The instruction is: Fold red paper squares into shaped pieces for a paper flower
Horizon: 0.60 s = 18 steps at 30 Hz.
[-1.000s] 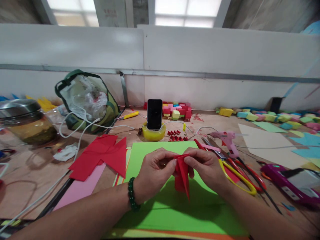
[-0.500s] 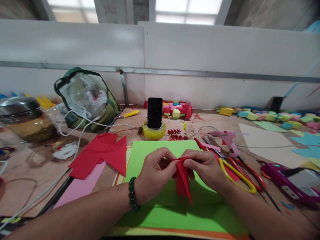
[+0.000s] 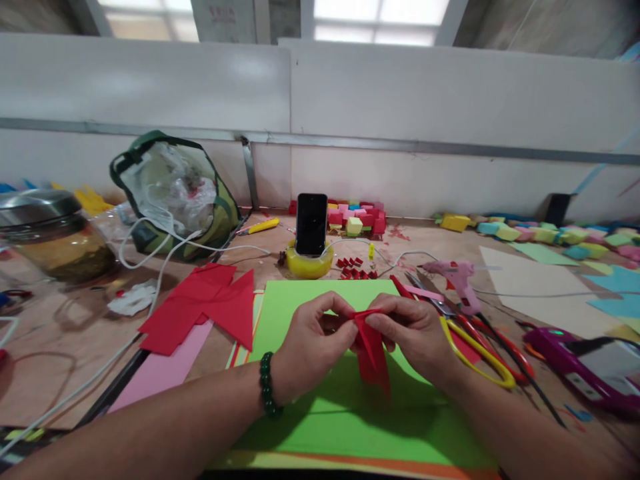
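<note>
A folded piece of red paper (image 3: 373,357) hangs between my hands, its lower end tapering downward and slightly blurred. My left hand (image 3: 315,343) pinches its upper left edge between thumb and fingertips. On the other side, my right hand (image 3: 413,330) grips the upper right edge in the same way, thumb on the near face. The fingers hide part of the fold. Beneath both hands lies a green sheet (image 3: 320,427) on a stack of coloured paper. To the left rest cut red paper pieces (image 3: 187,303) over a pink sheet (image 3: 163,377).
Scissors with yellow handles (image 3: 477,353), a pink glue gun (image 3: 460,277) and a purple device (image 3: 575,367) lie at the right. Behind the sheet, a phone (image 3: 311,223) stands on a yellow tape roll (image 3: 309,267). A jar (image 3: 50,233) and a bag (image 3: 175,193) stand left.
The hanging end of the red paper has swung slightly right and looks turned, its sharp point less distinct. Both hands keep their pinch in nearly the same place.
</note>
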Each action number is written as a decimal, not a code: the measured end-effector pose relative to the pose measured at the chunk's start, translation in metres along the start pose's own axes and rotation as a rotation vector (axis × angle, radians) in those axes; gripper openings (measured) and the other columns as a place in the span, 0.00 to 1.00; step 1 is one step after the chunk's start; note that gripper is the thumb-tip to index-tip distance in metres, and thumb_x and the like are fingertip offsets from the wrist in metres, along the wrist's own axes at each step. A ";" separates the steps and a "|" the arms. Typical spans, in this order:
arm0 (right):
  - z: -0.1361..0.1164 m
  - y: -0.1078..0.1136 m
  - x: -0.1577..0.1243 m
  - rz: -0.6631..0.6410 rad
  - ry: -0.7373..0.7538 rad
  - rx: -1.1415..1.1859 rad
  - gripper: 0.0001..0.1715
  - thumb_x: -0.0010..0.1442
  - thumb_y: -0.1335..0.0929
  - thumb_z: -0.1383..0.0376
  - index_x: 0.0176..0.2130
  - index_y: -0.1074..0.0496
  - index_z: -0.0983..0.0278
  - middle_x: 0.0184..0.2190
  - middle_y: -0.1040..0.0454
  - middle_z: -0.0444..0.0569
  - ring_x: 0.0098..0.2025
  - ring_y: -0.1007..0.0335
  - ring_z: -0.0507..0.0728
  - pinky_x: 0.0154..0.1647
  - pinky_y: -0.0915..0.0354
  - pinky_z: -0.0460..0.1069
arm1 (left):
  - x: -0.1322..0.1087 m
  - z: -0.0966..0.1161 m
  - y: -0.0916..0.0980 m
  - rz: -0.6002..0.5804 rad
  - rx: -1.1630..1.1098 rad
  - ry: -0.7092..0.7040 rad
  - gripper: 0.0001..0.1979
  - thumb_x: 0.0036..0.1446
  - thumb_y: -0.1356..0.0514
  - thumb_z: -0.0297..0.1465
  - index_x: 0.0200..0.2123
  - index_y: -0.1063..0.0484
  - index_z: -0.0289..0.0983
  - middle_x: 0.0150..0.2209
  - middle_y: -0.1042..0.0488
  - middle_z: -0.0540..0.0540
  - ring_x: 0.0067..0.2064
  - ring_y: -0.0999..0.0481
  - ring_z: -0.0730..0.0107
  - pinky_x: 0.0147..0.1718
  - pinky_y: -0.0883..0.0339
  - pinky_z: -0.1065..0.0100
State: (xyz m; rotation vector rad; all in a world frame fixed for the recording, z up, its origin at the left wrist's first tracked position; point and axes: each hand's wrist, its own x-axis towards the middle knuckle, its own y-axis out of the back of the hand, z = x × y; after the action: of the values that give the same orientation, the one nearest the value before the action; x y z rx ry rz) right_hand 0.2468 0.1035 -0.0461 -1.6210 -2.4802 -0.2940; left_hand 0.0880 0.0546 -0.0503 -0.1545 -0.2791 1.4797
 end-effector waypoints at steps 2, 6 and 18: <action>0.002 0.001 0.000 0.014 0.044 -0.042 0.12 0.50 0.25 0.58 0.25 0.25 0.64 0.20 0.28 0.44 0.19 0.38 0.48 0.18 0.39 0.43 | 0.001 0.002 -0.001 0.006 -0.026 0.023 0.11 0.46 0.33 0.31 0.27 0.34 0.34 0.22 0.25 0.51 0.24 0.22 0.72 0.27 0.25 0.71; 0.005 0.002 -0.002 0.035 0.098 -0.126 0.10 0.51 0.26 0.60 0.26 0.25 0.64 0.22 0.27 0.45 0.25 0.34 0.51 0.25 0.36 0.46 | 0.002 0.003 -0.001 0.034 -0.021 0.026 0.10 0.45 0.34 0.30 0.25 0.33 0.33 0.22 0.27 0.51 0.24 0.24 0.73 0.28 0.26 0.71; 0.005 0.003 -0.001 -0.003 0.078 -0.102 0.13 0.49 0.25 0.59 0.24 0.27 0.64 0.21 0.29 0.44 0.24 0.34 0.52 0.25 0.36 0.47 | 0.002 0.000 0.002 0.025 0.015 -0.001 0.09 0.45 0.34 0.29 0.26 0.31 0.33 0.22 0.27 0.51 0.26 0.25 0.74 0.29 0.27 0.71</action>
State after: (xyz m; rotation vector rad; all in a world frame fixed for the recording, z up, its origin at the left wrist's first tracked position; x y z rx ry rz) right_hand 0.2497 0.1054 -0.0512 -1.6109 -2.4470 -0.4814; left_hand 0.0865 0.0567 -0.0510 -0.1453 -0.2675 1.5062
